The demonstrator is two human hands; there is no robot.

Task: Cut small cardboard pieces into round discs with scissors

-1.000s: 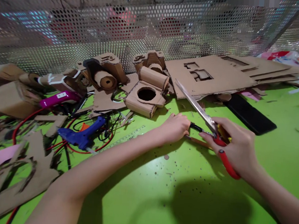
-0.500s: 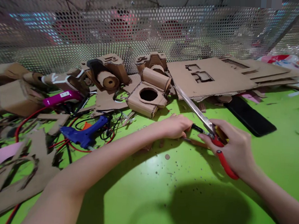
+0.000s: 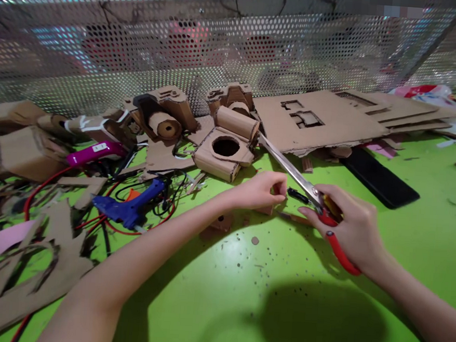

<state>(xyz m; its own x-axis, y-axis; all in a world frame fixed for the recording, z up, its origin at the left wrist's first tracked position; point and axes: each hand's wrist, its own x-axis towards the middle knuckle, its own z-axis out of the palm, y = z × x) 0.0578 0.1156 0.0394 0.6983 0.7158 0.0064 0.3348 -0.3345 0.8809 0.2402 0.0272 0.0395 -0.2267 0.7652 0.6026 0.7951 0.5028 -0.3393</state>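
Note:
My right hand [image 3: 354, 232] is wrapped round red-handled scissors [image 3: 290, 167], whose long metal blades point up and left toward the cardboard pieces. A yellow part [image 3: 332, 207] shows by the handles, and I cannot make out what it is. My left hand [image 3: 263, 190] hovers left of the blades with its fingers curled in to the thumb; whatever they hold, if anything, is hidden. Between the hands is a slim black pen-like thing [image 3: 297, 196]. Below my left wrist sits a small brown cardboard piece [image 3: 222, 221], partly covered by the forearm.
A cardboard box with a round hole [image 3: 226, 147] and cardboard camera shapes [image 3: 170, 109] stand behind. Cut cardboard sheets [image 3: 348, 122] and a black phone-like slab [image 3: 381, 179] lie at right. A blue glue gun [image 3: 130, 203], purple tool [image 3: 96, 152] and cables crowd the left.
My left hand has drawn slightly left, away from the black pen-like thing, uncovering more of it. The right hand with the scissors has shifted a little left.

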